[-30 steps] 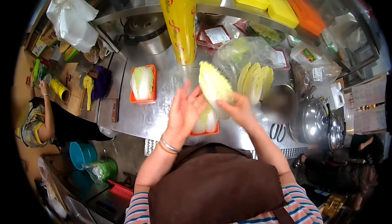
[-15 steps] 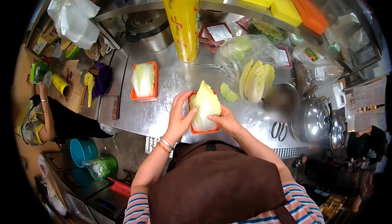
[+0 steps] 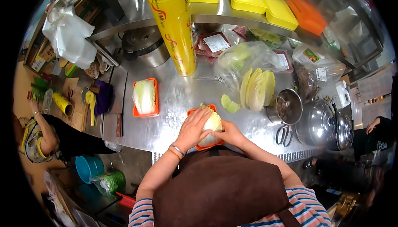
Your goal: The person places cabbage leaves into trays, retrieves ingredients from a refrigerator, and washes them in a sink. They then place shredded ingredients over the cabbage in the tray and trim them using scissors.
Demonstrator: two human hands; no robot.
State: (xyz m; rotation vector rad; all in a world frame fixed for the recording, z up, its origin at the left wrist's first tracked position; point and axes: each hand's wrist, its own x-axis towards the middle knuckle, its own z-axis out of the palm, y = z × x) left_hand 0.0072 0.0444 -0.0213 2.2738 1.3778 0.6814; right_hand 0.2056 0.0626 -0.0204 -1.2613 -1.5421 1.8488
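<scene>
Near the front edge of the counter, a pale napa cabbage piece [image 3: 214,123] lies in an orange tray [image 3: 207,147]. My left hand [image 3: 193,127] is closed over its top and left side, fingers long across the leaves, hiding much of it. Against the right side press the thumb and fingers of my right hand [image 3: 229,133]; some fingertips are hidden. To the left, another napa cabbage piece [image 3: 144,97] sits in a second orange tray [image 3: 156,110]. Loose cabbage leaves [image 3: 256,89] and a small torn leaf [image 3: 229,104] lie beyond my right hand.
A tall yellow roll [image 3: 176,36] stands at the back. Scissors [image 3: 284,135], a metal pot [image 3: 286,107] and a lidded pot [image 3: 318,121] are on the right. A knife [image 3: 120,124] lies left. Another person [image 3: 45,134] works at far left.
The cabbage and its tray have come closer to me and slightly right. My left hand has moved from the cabbage's side onto its top, and the upright leaf tip is now covered or pressed down.
</scene>
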